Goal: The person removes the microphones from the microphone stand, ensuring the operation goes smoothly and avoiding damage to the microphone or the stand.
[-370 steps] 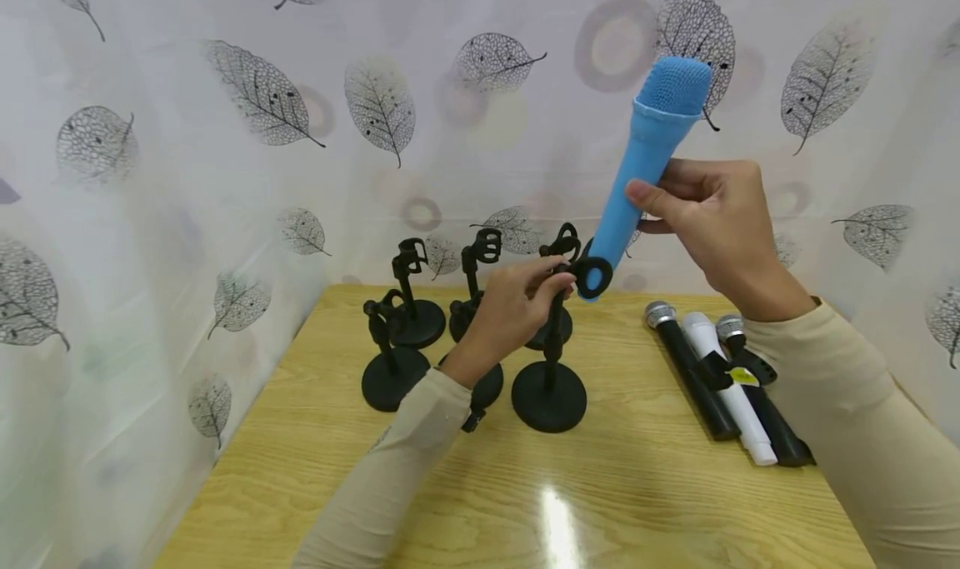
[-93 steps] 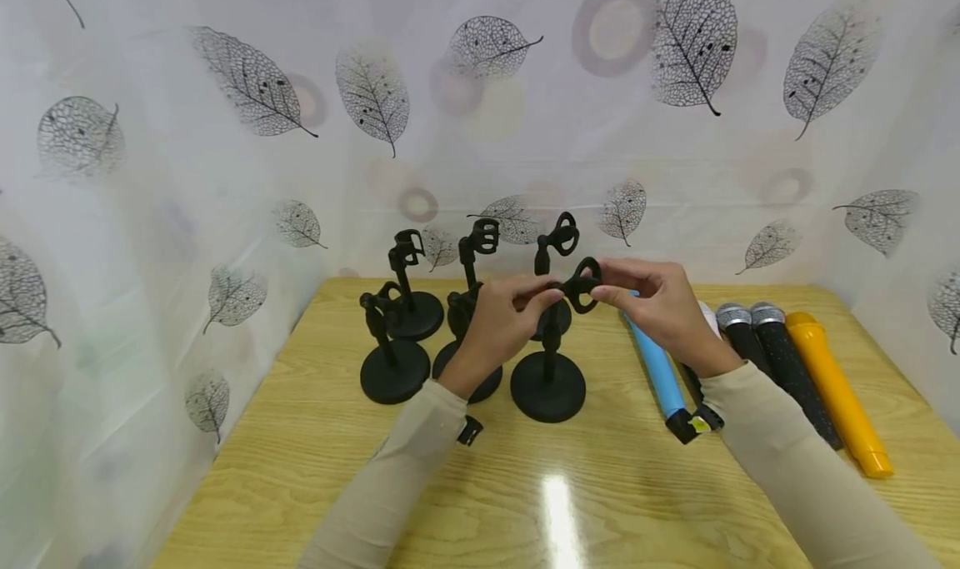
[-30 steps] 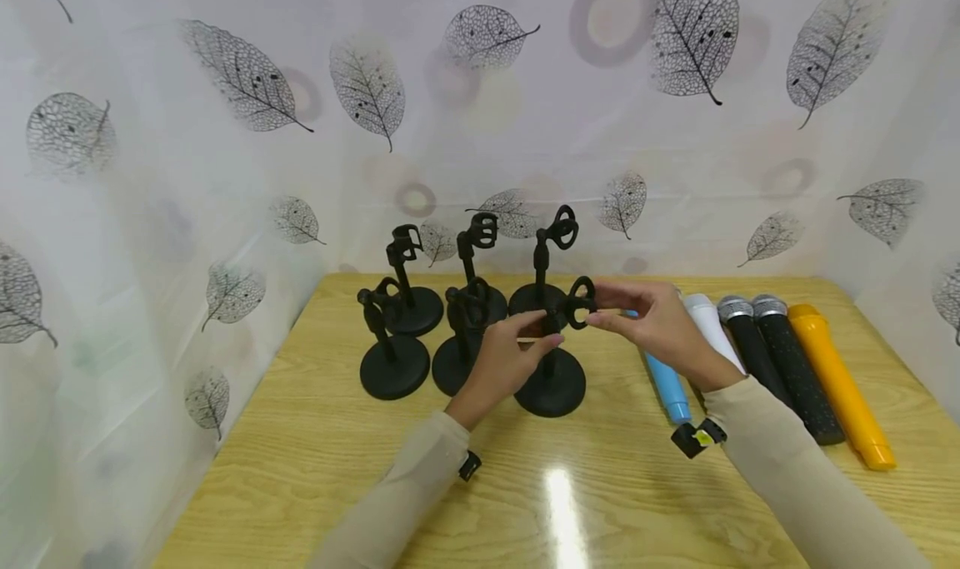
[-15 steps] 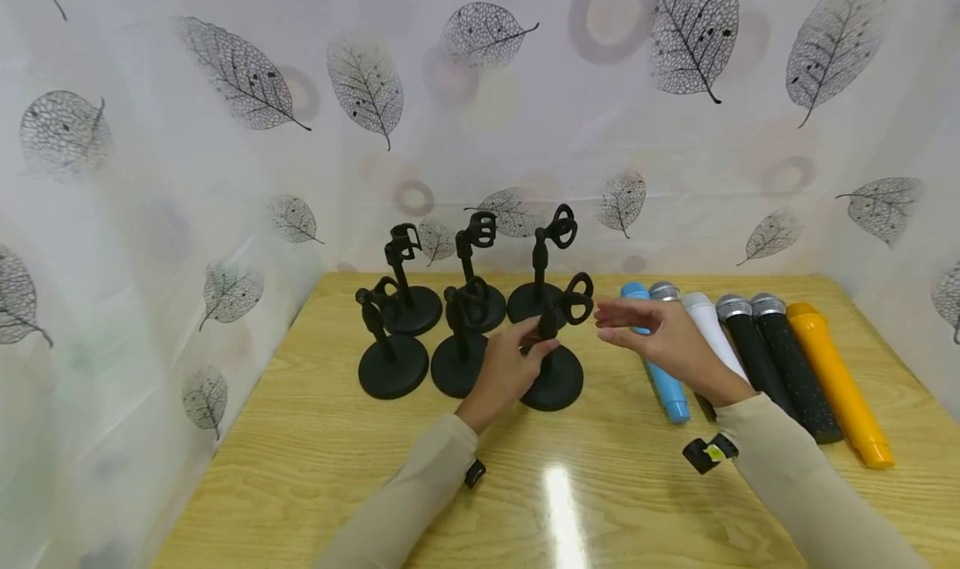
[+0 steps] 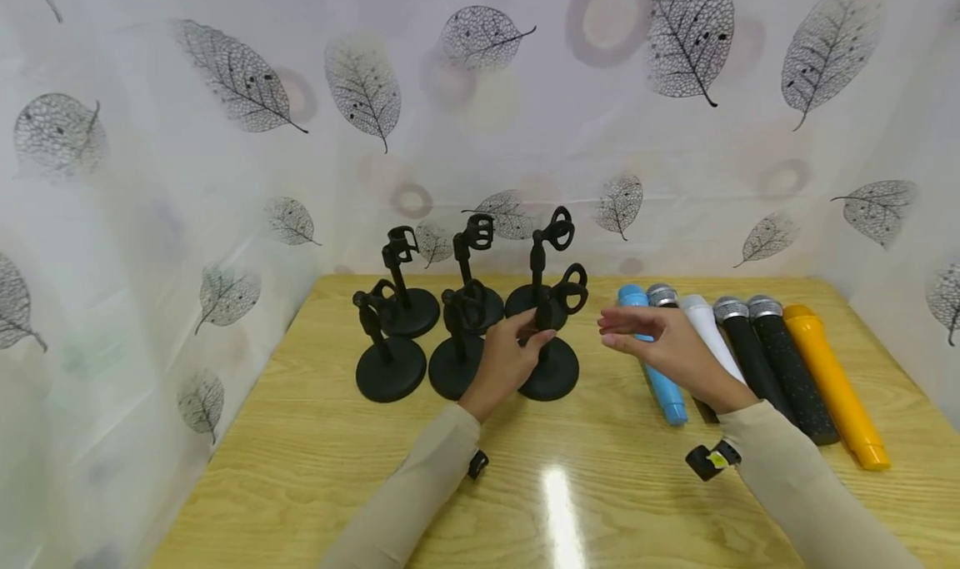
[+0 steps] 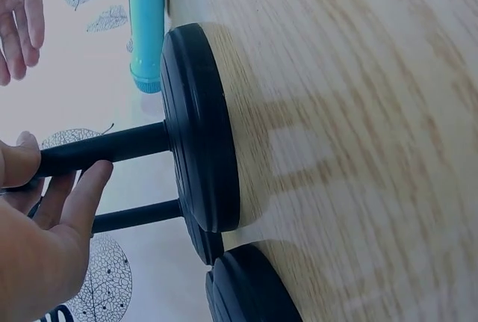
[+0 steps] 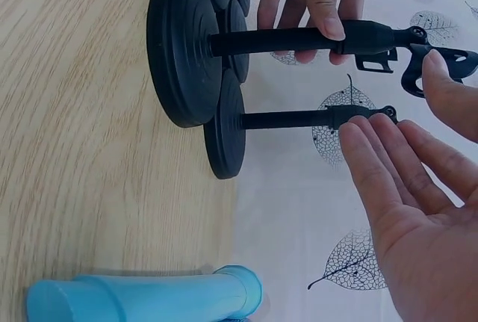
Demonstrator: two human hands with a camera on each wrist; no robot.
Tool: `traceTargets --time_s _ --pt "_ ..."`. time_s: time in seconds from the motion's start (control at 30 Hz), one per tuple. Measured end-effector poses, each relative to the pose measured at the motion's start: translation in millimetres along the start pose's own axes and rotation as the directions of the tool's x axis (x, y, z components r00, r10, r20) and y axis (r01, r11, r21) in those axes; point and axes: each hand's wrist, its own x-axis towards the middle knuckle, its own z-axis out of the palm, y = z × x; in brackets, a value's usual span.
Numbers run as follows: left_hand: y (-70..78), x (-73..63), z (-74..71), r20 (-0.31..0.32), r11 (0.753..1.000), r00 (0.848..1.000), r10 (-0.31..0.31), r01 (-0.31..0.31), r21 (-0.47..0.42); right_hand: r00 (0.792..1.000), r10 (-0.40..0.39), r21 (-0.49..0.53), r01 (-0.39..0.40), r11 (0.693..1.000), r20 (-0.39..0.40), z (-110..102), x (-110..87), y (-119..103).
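In the head view my left hand (image 5: 504, 366) grips the upper stem of the front right black microphone stand (image 5: 553, 379), fingers and thumb on either side of it. The stand is upright, and I cannot tell whether its round base touches the table. Its ring-shaped clip (image 5: 573, 289) holds nothing. The left wrist view shows the dark stem (image 6: 112, 146) between thumb and fingers. Apart from the stand, to its right, my right hand (image 5: 671, 348) hovers with straight fingers and holds nothing. Beneath it lies a blue microphone (image 5: 666, 392), partly hidden.
Several other black stands with bare clips, such as the front left stand (image 5: 390, 371) and back right stand (image 5: 537, 273), stand close by. A white microphone (image 5: 708, 327), black speckled microphone (image 5: 797, 373) and yellow microphone (image 5: 836, 386) lie at right. A leaf-patterned curtain (image 5: 480, 136) hangs behind.
Earlier the right hand held the blue microphone by the clip; it now lies on the table. The right hand has left the clip, and the left hand has shifted the stand slightly back.
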Motion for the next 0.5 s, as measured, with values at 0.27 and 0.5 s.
traceTargets --time_s 0.27,0.5 --pt "1.7 -2.9 -1.5 0.017 0.998 0.998 -0.057 0.057 0.013 1.000 0.016 -0.044 -0.016 0.999 0.003 0.4 -3.1 -0.2" --pt "13.2 -21.5 -11.5 0.051 0.991 0.991 -0.123 0.119 0.063 0.999 0.000 -0.117 -0.006 0.993 -0.044 -2.2 -17.7 -11.8"
